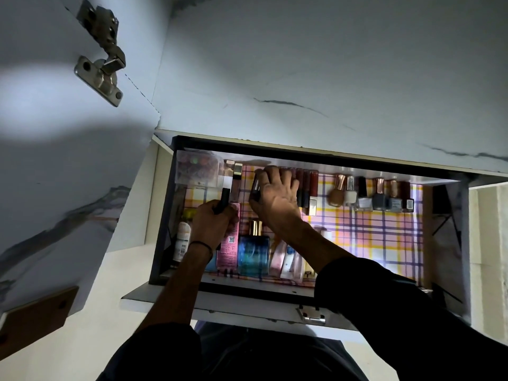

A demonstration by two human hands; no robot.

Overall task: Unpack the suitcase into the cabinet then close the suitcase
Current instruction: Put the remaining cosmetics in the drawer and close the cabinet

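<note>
An open case [165, 204] with a black frame and a pink-and-yellow checked lining [379, 237] lies below me, full of cosmetics. My left hand [213, 225] is closed around a slim black tube [224, 199] at the left side. My right hand [276, 198] reaches to the back row and grips a dark lipstick-like tube [256, 188] beside several red lip-gloss tubes [309, 185]. A blue perfume bottle [253, 250] with a gold cap stands between my forearms.
Several nail-polish bottles [380, 196] line the back right. A clear box of small items [196, 167] sits at the back left. An open cabinet door with a metal hinge [103, 56] rises at the left. A metal latch [312, 314] is on the front edge.
</note>
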